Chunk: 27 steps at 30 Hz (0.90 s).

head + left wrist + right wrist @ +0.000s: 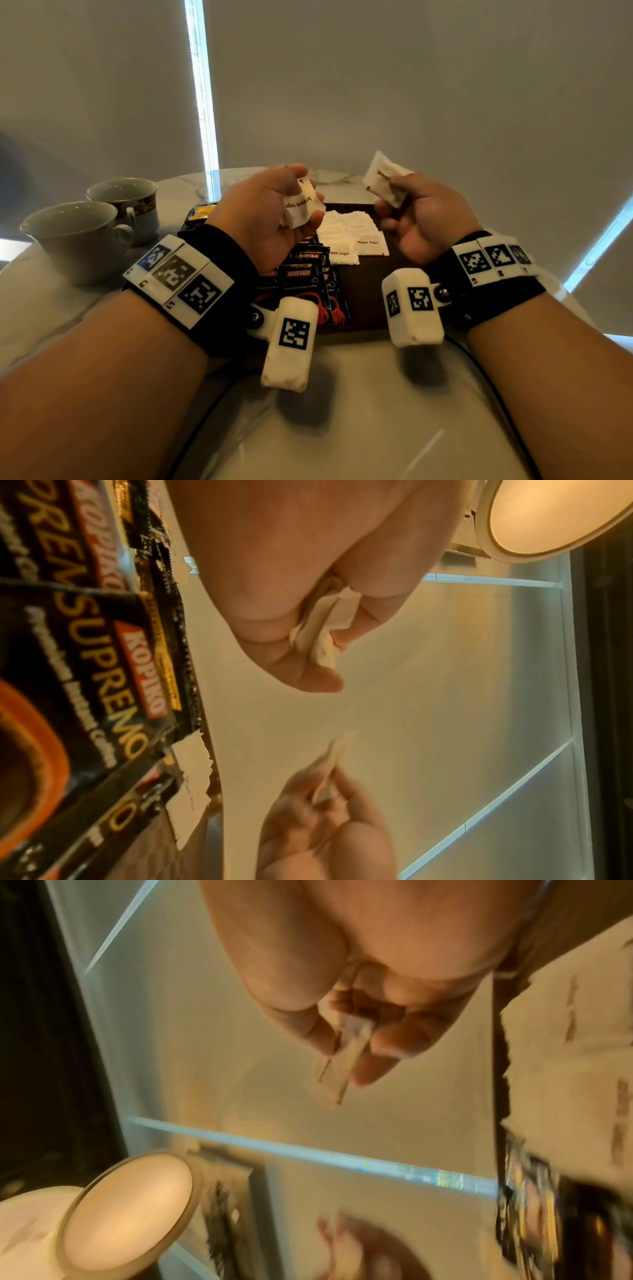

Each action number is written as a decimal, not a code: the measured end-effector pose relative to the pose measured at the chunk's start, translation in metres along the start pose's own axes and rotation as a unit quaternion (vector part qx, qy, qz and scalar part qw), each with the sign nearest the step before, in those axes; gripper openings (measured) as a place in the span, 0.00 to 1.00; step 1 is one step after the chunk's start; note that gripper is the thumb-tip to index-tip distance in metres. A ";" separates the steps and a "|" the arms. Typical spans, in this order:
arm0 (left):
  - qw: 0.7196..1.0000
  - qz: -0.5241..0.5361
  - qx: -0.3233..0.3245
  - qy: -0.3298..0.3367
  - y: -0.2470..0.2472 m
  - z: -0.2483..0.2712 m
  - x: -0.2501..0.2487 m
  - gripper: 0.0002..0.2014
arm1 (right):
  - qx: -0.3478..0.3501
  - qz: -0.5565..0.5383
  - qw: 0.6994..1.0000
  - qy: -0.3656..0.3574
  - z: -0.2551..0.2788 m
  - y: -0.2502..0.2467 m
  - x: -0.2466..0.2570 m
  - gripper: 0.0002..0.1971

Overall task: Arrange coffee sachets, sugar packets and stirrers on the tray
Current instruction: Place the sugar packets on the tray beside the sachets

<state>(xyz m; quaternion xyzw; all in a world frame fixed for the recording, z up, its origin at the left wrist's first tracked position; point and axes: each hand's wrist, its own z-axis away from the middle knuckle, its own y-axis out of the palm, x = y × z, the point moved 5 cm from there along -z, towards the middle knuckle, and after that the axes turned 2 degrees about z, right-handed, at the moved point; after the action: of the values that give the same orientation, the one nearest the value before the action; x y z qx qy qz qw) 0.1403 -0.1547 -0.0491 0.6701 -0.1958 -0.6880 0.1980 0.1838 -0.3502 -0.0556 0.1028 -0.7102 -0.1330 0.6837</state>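
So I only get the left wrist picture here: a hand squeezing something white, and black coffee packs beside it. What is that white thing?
Observer: A brown sugar packet; the head view shows its print, gripped in the left hand.
Operator: And the blurry hand lower down?
Observer: That is the right hand, pinching another white packet raised above the tray.
Operator: Is any sugar laid down yet?
Observer: Yes, a row of white sugar packets lies on the tray, next to the Kopiko sachets.
Operator: Anything else on the table?
Observer: Two cups stand left of the tray.
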 end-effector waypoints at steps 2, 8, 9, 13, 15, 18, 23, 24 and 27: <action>1.000 0.013 -0.007 0.005 -0.002 -0.001 -0.002 0.13 | -0.044 -0.002 0.998 0.036 -0.011 -0.019 -0.007 0.07; 1.000 0.027 -0.012 0.000 -0.001 0.000 -0.001 0.13 | -0.075 0.141 0.972 0.170 -0.021 -0.046 -0.035 0.06; 1.000 0.027 -0.012 0.000 -0.001 0.000 -0.001 0.13 | -0.076 0.144 0.971 0.178 -0.021 -0.046 -0.035 0.07; 1.000 0.024 -0.015 -0.006 -0.001 0.001 -0.001 0.11 | -0.062 0.150 0.966 0.203 -0.017 -0.044 -0.035 0.05; 1.000 0.022 -0.019 -0.007 -0.001 0.001 -0.001 0.11 | -0.061 0.171 0.960 0.211 -0.018 -0.046 -0.036 0.04; 0.999 0.028 -0.021 -0.005 -0.001 0.000 -0.001 0.12 | -0.069 0.224 0.948 0.217 -0.021 -0.049 -0.038 0.04; 0.999 0.030 -0.019 -0.004 -0.001 0.000 -0.001 0.12 | -0.075 0.266 0.938 0.211 -0.022 -0.051 -0.039 0.05; 0.999 0.032 -0.017 -0.003 -0.001 0.000 -0.001 0.11 | -0.072 0.277 0.933 0.217 -0.022 -0.051 -0.039 0.04; 0.999 0.037 -0.015 -0.003 -0.001 0.000 -0.001 0.10 | -0.068 0.301 0.923 0.231 -0.022 -0.052 -0.039 0.05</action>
<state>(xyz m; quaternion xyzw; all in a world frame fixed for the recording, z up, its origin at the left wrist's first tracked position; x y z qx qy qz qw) 0.1401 -0.1537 -0.0489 0.6576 -0.2109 -0.6847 0.2329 0.2053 -0.3875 -0.1093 -0.1345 -0.5190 0.0586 0.8421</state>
